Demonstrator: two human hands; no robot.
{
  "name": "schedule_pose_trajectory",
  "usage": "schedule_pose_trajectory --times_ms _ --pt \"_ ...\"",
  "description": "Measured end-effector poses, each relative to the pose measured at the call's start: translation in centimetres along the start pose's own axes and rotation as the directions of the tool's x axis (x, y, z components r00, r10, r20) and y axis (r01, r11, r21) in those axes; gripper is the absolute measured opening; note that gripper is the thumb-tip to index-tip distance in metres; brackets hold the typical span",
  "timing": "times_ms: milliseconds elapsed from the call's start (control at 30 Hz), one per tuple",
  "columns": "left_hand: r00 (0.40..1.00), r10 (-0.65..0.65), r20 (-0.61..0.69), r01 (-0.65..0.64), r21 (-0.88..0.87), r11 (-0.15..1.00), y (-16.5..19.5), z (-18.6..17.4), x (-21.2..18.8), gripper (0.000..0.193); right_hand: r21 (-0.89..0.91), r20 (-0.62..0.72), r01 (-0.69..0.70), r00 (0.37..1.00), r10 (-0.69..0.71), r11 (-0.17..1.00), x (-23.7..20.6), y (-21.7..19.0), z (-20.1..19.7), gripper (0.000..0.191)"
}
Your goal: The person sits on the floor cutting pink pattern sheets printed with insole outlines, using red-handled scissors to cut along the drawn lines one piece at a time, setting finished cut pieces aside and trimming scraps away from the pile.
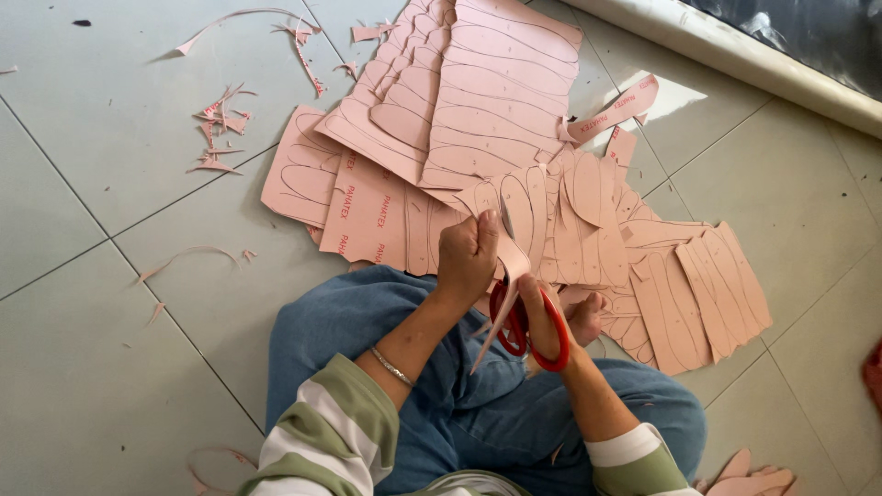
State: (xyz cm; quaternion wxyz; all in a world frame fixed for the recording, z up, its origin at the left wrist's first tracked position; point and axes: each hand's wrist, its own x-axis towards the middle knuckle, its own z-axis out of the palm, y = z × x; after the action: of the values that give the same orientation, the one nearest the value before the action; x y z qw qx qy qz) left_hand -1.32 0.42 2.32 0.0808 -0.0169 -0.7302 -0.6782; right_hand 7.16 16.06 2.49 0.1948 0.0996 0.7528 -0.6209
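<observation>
1. Gripping a pink sheet piece (511, 253) marked with drawn sole outlines, our left hand (467, 257) is closed around its near edge and holds it up above our lap.
2. We hold the red-handled scissors (525, 323) in our right hand (544, 317), fingers closed through the loops; the blades point up into the pink piece, just below the left hand.
3. We see a thin pink strip (494, 332) hanging down from the cut, between the two hands and over our knees.
4. We wear a thin silver bracelet (392, 366) on the left wrist, and green and white striped sleeves (326, 427) cover both forearms partway.
5. We sit on the floor in blue jeans (367, 308), with bare toes (586, 317) showing just beside the right hand.
6. We have a spread of pink sheets (441, 110) lying flat beyond the hands, overlapping one another, all drawn with long sole shapes; some carry red printing.
7. We see narrower cut pink pieces (698, 289) fanned out on the right, well apart from the hands.
8. We notice thin pink offcuts (219, 138) scattered on the grey floor tiles (110, 367) to the left, and cut sole shapes (753, 479) at the lower right corner.
</observation>
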Motion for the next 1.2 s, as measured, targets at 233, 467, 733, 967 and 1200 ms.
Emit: schedule_pose_trajectory --times_ms 233,467,733,967,1200 --pt "0.998 -0.027 0.054 0.029 -0.024 0.999 0.5 0.0 -0.3 0.046 0.046 0.056 -0.096 0.994 0.093 0.994 0.0 -0.4 -0.1 0.079" --pt "0.993 -0.052 0.101 0.054 -0.016 0.998 0.5 0.1 -0.4 0.046 0.053 0.027 -0.086 0.996 0.084 0.995 0.2 0.2 -0.5 0.081" --pt "0.994 -0.061 0.09 0.063 -0.016 0.998 0.4 0.4 -0.7 0.048 0.051 0.006 -0.117 0.993 0.117 0.992 0.4 0.4 -0.2 0.086" --pt "0.989 -0.046 0.142 0.044 0.014 0.999 0.4 0.5 -1.0 0.049 0.087 0.047 -0.115 0.993 0.111 0.99 0.9 0.0 -0.9 0.082" --pt "0.991 -0.058 0.12 0.064 -0.04 0.997 0.2 0.5 -0.8 0.05 0.05 0.01 -0.095 0.995 0.094 0.994 1.1 0.3 -0.7 0.078"
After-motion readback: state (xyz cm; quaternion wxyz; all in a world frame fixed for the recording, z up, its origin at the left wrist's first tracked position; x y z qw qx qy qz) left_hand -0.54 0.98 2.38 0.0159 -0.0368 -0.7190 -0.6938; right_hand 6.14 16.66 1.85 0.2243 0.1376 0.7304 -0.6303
